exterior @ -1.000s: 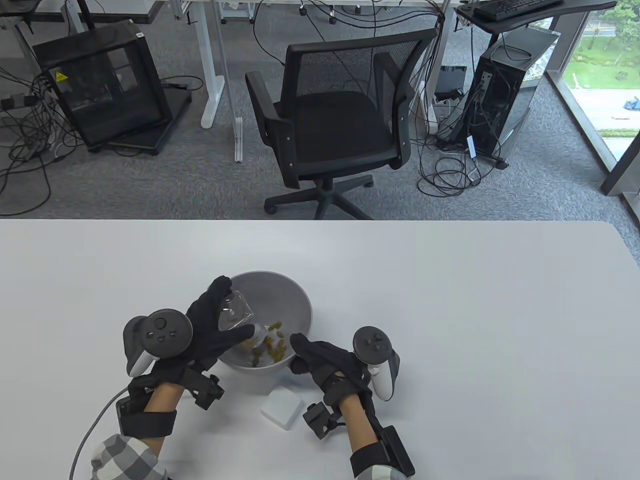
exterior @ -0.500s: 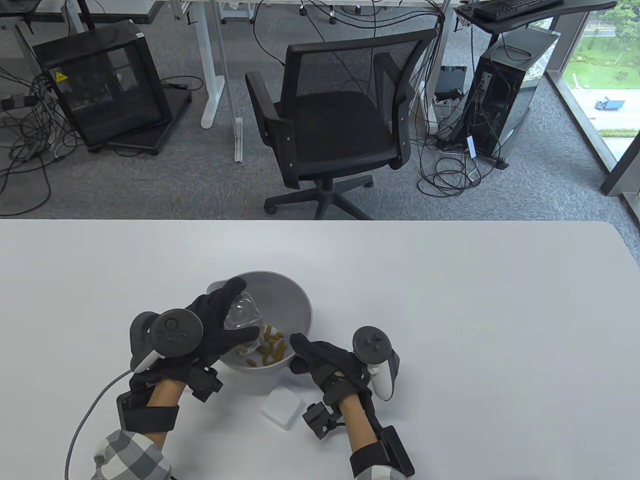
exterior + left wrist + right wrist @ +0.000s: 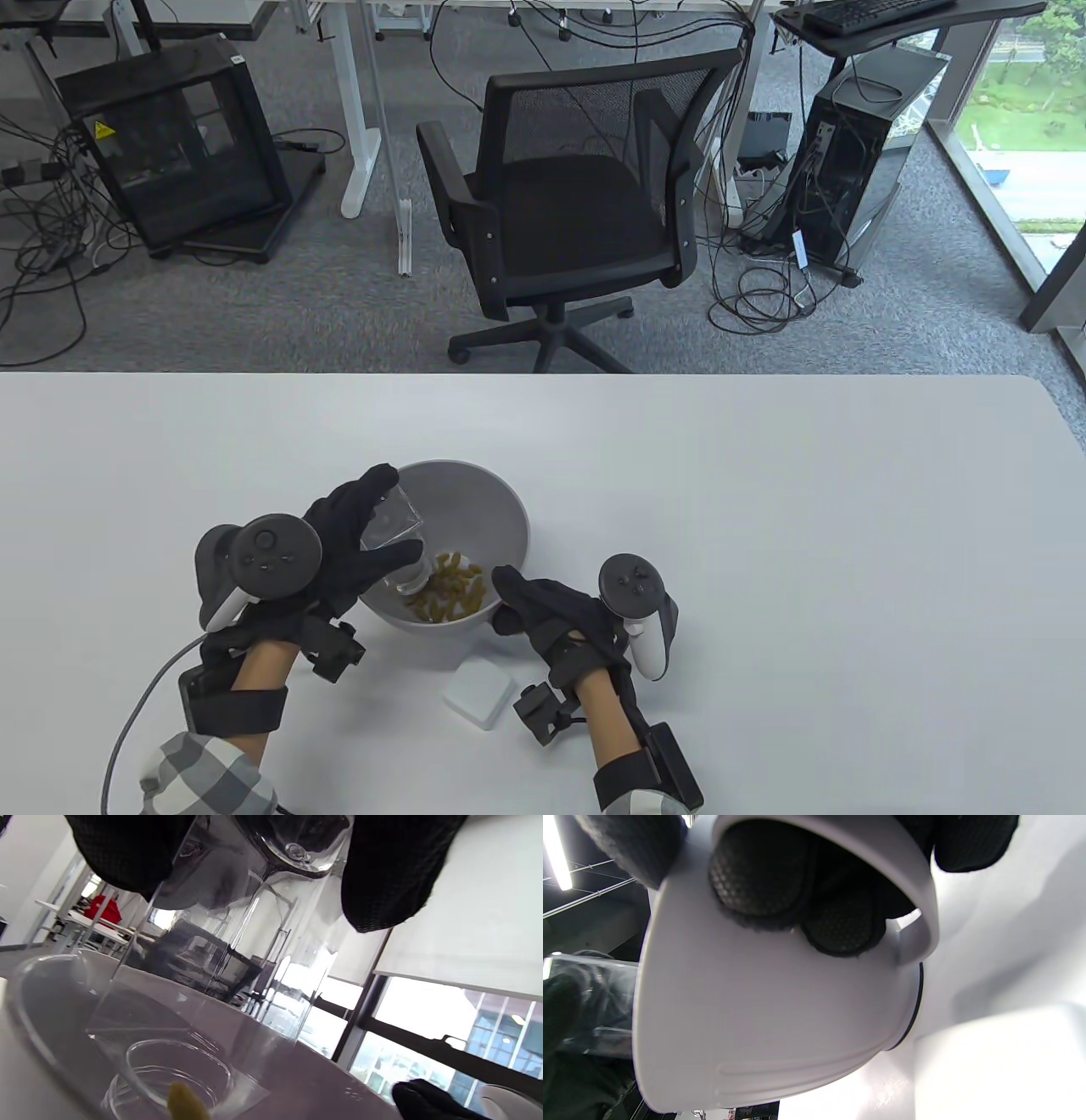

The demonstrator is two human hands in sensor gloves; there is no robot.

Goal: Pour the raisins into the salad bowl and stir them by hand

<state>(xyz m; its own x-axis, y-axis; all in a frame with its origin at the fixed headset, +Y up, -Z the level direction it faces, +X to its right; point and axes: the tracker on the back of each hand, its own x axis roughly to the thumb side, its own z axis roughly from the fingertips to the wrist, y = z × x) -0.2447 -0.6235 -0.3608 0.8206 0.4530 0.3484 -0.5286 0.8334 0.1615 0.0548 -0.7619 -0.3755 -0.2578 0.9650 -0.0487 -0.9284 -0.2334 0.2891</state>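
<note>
A grey salad bowl (image 3: 501, 509) stands near the table's front, with yellow-green raisins (image 3: 450, 587) piled at its bottom. My left hand (image 3: 373, 543) grips a clear square jar (image 3: 392, 535), tipped mouth-down over the bowl's left side. In the left wrist view the jar (image 3: 220, 984) looks nearly empty, with one raisin (image 3: 185, 1105) at its mouth. My right hand (image 3: 530, 604) holds the bowl's handle at the near right rim. In the right wrist view my fingers (image 3: 759, 874) curl through the bowl's handle (image 3: 908, 908).
A white square lid (image 3: 478, 692) lies on the table just in front of the bowl, between my wrists. A black office chair (image 3: 568, 204) stands beyond the table's far edge. A cable runs from my left wrist off the bottom edge.
My left hand has drawn the tipped jar a little left and back. More raisins have dropped from the jar into the bowl. My right hand has stayed on the handle.
</note>
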